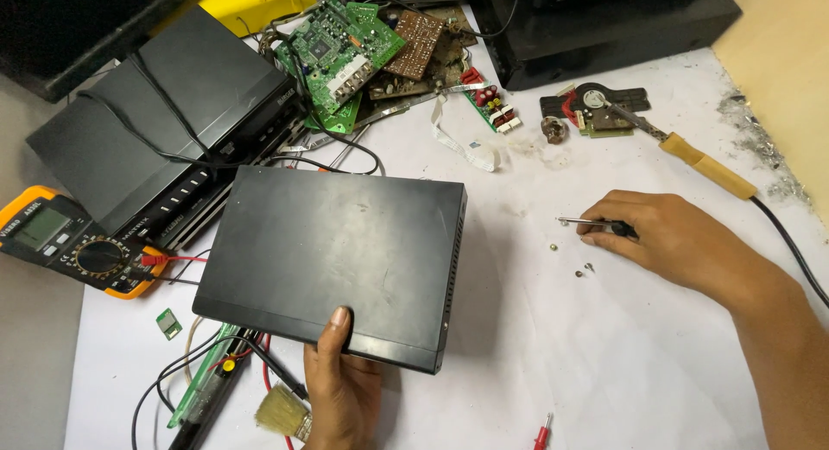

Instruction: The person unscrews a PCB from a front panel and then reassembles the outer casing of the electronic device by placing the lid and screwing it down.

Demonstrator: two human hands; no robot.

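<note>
Covering the worktop is a white sheet [604,355], on which every item rests. Largest at the rear left is a stack of black players [164,113], lying at an angle with a black cable across the top. At the rear right stands a second black housing [604,27]. In the centre lies the black set-top box [332,260], flat, lid up, with vent slots along its right side.

The left hand [341,389] grips the near edge of the set-top box, thumb on the lid and fingers under the edge. The right hand [673,238] rests on the sheet to the right of the box, well apart from it, fingers closed on a small screwdriver [596,223] whose metal shaft points left. Three loose screws [588,265] lie just beside that hand.

Behind the box sits a pile of circuit boards [363,48], green and brown, with a white ribbon cable [466,148] trailing forward. A soldering iron [699,161] with a yellow-tan handle lies at the right rear, its tip on a small dark board. A yellow package [259,5], rectangular, shows at the top edge behind the players.

At the left edge lies an orange-cased multimeter [73,243] with a grey display and a round dial. A flat brush [283,413] lies just left of the left hand. A small green chip board [169,323] lies near the box's left corner.
</note>
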